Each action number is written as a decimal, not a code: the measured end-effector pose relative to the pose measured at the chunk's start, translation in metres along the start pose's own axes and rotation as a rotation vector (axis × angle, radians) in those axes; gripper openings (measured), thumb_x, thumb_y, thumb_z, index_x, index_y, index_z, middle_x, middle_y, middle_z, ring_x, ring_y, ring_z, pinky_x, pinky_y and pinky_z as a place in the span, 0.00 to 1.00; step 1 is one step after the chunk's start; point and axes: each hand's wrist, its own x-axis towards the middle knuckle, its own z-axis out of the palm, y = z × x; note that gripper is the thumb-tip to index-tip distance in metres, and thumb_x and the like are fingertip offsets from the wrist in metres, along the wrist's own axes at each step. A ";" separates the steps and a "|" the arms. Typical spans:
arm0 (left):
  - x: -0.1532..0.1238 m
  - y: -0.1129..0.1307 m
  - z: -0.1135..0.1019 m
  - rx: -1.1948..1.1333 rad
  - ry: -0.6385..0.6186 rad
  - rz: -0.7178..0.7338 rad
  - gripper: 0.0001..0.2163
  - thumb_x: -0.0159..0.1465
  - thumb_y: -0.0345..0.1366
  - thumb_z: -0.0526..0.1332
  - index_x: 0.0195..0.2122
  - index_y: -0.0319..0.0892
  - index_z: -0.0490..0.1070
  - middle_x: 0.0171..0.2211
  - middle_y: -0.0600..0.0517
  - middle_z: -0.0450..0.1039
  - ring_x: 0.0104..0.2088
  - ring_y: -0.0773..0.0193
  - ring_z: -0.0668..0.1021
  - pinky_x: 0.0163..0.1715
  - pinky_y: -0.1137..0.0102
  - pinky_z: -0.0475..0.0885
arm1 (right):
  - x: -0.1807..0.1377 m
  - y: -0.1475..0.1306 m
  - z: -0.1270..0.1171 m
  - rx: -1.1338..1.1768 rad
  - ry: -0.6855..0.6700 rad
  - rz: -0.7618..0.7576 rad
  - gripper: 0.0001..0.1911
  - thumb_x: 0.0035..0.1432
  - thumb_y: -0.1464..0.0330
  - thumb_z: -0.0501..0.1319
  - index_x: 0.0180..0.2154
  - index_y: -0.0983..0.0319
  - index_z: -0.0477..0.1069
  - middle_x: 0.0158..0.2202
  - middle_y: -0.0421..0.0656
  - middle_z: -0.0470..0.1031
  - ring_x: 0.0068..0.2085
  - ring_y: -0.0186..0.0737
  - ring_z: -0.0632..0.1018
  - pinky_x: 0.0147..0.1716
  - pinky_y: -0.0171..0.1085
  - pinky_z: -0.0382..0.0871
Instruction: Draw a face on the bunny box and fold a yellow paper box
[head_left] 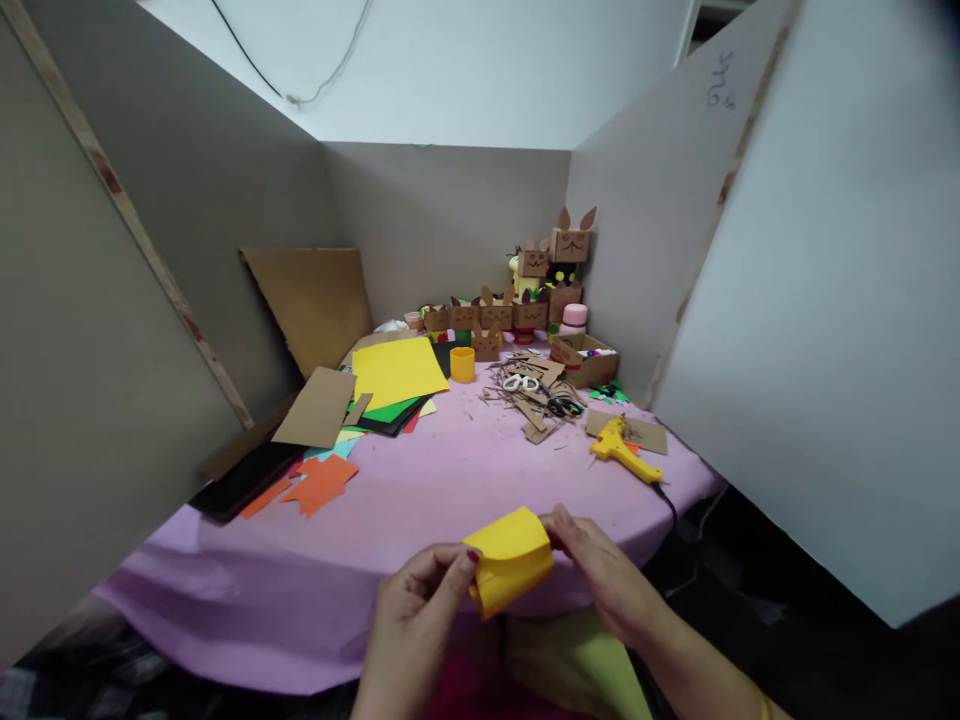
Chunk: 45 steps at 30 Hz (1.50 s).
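A yellow sheet curled into a short tube (514, 562) is held over the table's front edge. My left hand (420, 610) is closed on the tube's left end, thumb on the outside and the other fingers partly hidden. At the opposite end, my right hand (600, 570) has its fingertips at the rim, partly behind the sheet, with the thumb raised along the edge. A similar yellow ring (463, 365) stands upright farther back on the table.
Coloured sheets (397, 370) and cardboard (315, 408) lie left, near orange scraps (322, 485). White-handled scissors (520, 383) rest among cardboard scraps (536, 410). A yellow glue gun (626, 452) lies right, its cord over the edge. Cardboard animal figures (495, 312) stand behind. Grey panels (450, 210) enclose the table.
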 end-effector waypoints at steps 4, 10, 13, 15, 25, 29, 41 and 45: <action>-0.004 -0.001 -0.003 0.026 -0.047 0.015 0.10 0.52 0.43 0.65 0.26 0.41 0.75 0.26 0.52 0.76 0.32 0.63 0.75 0.34 0.74 0.68 | 0.004 0.000 0.016 0.302 0.068 0.152 0.20 0.52 0.53 0.60 0.32 0.64 0.76 0.30 0.42 0.74 0.36 0.39 0.70 0.36 0.34 0.62; -0.002 -0.003 0.003 -0.328 0.019 -0.191 0.14 0.50 0.45 0.66 0.30 0.44 0.66 0.23 0.55 0.74 0.22 0.66 0.75 0.27 0.72 0.69 | 0.005 0.000 0.018 0.353 0.040 0.113 0.17 0.51 0.55 0.62 0.30 0.63 0.75 0.26 0.40 0.72 0.34 0.38 0.69 0.35 0.33 0.61; -0.001 -0.006 0.005 -0.310 -0.065 -0.248 0.14 0.50 0.46 0.65 0.31 0.41 0.71 0.24 0.52 0.75 0.24 0.64 0.75 0.29 0.71 0.69 | 0.003 -0.004 0.020 0.306 -0.037 0.068 0.17 0.54 0.56 0.60 0.28 0.63 0.75 0.24 0.39 0.70 0.31 0.37 0.67 0.32 0.33 0.60; 0.000 -0.007 0.003 -0.269 -0.126 -0.251 0.14 0.50 0.46 0.66 0.29 0.39 0.74 0.23 0.50 0.75 0.26 0.63 0.75 0.31 0.70 0.69 | 0.003 -0.006 0.020 0.266 -0.078 0.043 0.17 0.55 0.56 0.59 0.27 0.64 0.74 0.23 0.38 0.67 0.29 0.35 0.65 0.31 0.32 0.58; 0.001 -0.009 -0.004 -0.101 -0.217 -0.209 0.13 0.51 0.44 0.65 0.25 0.38 0.76 0.20 0.53 0.73 0.22 0.66 0.72 0.25 0.74 0.64 | 0.006 0.000 0.020 0.174 -0.144 0.033 0.20 0.56 0.54 0.55 0.27 0.64 0.72 0.24 0.39 0.70 0.29 0.35 0.70 0.33 0.33 0.63; 0.003 -0.012 -0.003 -0.150 -0.154 -0.237 0.12 0.49 0.44 0.66 0.23 0.39 0.75 0.17 0.54 0.71 0.19 0.67 0.70 0.23 0.74 0.63 | 0.024 0.006 0.013 -0.159 -0.180 -0.028 0.24 0.60 0.54 0.49 0.29 0.65 0.73 0.24 0.41 0.73 0.29 0.36 0.73 0.31 0.33 0.67; 0.017 -0.010 -0.015 -0.184 0.057 -0.251 0.15 0.43 0.46 0.69 0.18 0.39 0.72 0.17 0.55 0.69 0.20 0.69 0.67 0.21 0.77 0.62 | 0.170 0.024 -0.043 -1.109 0.318 0.117 0.14 0.60 0.65 0.57 0.47 0.63 0.66 0.48 0.46 0.69 0.45 0.43 0.73 0.43 0.47 0.69; 0.017 -0.011 -0.017 -0.225 0.090 -0.242 0.14 0.44 0.45 0.69 0.19 0.38 0.73 0.18 0.55 0.71 0.22 0.68 0.70 0.24 0.77 0.64 | 0.177 0.036 -0.039 -1.289 0.305 0.161 0.14 0.61 0.65 0.57 0.47 0.63 0.66 0.47 0.46 0.70 0.43 0.41 0.74 0.41 0.46 0.70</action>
